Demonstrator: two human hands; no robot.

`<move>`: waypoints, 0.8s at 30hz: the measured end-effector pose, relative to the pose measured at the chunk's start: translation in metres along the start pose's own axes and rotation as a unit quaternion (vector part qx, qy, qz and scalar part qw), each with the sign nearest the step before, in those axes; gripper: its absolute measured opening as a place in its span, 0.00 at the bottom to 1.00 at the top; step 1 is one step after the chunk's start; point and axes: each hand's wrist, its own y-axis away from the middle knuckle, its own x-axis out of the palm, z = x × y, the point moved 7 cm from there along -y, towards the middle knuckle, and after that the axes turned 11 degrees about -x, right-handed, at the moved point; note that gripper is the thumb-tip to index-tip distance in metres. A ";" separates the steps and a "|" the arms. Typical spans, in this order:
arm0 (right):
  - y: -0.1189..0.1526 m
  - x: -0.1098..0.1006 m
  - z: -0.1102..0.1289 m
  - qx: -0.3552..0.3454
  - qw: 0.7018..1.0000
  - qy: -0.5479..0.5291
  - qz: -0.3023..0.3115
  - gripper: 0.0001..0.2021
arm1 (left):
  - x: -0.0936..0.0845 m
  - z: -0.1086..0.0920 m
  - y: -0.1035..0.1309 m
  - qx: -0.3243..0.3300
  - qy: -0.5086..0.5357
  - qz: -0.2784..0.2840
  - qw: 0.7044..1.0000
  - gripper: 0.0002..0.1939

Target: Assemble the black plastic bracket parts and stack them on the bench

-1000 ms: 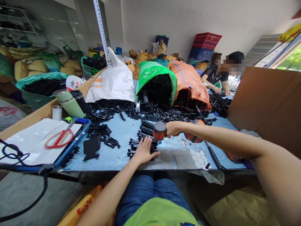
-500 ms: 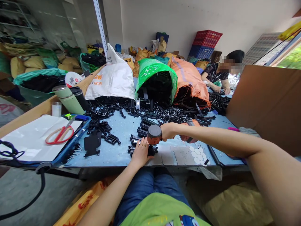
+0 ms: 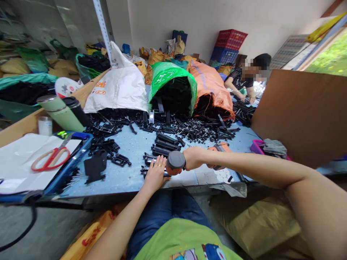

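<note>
My right hand (image 3: 193, 158) is wrapped around the handle of an orange and grey cordless drill (image 3: 175, 161). Its round grey back end faces up, and its battery base (image 3: 218, 147) shows past my wrist. My left hand (image 3: 155, 174), a ring on one finger, lies over black plastic parts (image 3: 146, 169) at the table's near edge, fingers stretched forward and thumb at the near side, steadying one against the table. The drill hides its own tip and most of that part. Beyond my fingers lies a row of similar long black parts (image 3: 164, 145).
Loose black pieces (image 3: 192, 130) spill from white (image 3: 116, 86), green (image 3: 173, 74) and orange (image 3: 210, 85) sacks. At left are scissors (image 3: 51, 159), a blue tray (image 3: 88, 142) and a green flask (image 3: 63, 115). A cardboard sheet (image 3: 298, 115) stands right; a co-worker (image 3: 241, 81) works behind it.
My view has swung slightly right, so the scene sits further left and a pink basket now shows. The drill is tilted slightly differently; both hands stay at the same parts.
</note>
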 end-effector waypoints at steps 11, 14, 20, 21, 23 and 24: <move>0.093 0.051 -0.200 0.212 0.856 -0.382 -0.278 0.13 | 0.002 -0.001 0.000 0.025 -0.046 -0.048 0.997 0.43; 0.129 0.053 -0.272 0.302 0.821 -0.366 -0.317 0.12 | 0.001 -0.002 0.001 0.032 -0.051 -0.064 0.996 0.44; 0.149 0.080 -0.333 0.392 0.791 -0.349 -0.315 0.10 | -0.004 -0.008 -0.001 0.050 -0.053 -0.086 0.994 0.44; 0.148 0.085 -0.336 0.398 0.793 -0.343 -0.310 0.10 | -0.007 -0.008 -0.001 0.056 -0.050 -0.087 0.993 0.43; 0.148 0.092 -0.343 0.402 0.803 -0.322 -0.299 0.12 | -0.016 -0.003 0.004 0.059 -0.038 -0.092 0.993 0.37; 0.149 0.093 -0.347 0.401 0.812 -0.306 -0.293 0.13 | -0.021 0.004 0.007 0.045 -0.031 -0.102 0.993 0.33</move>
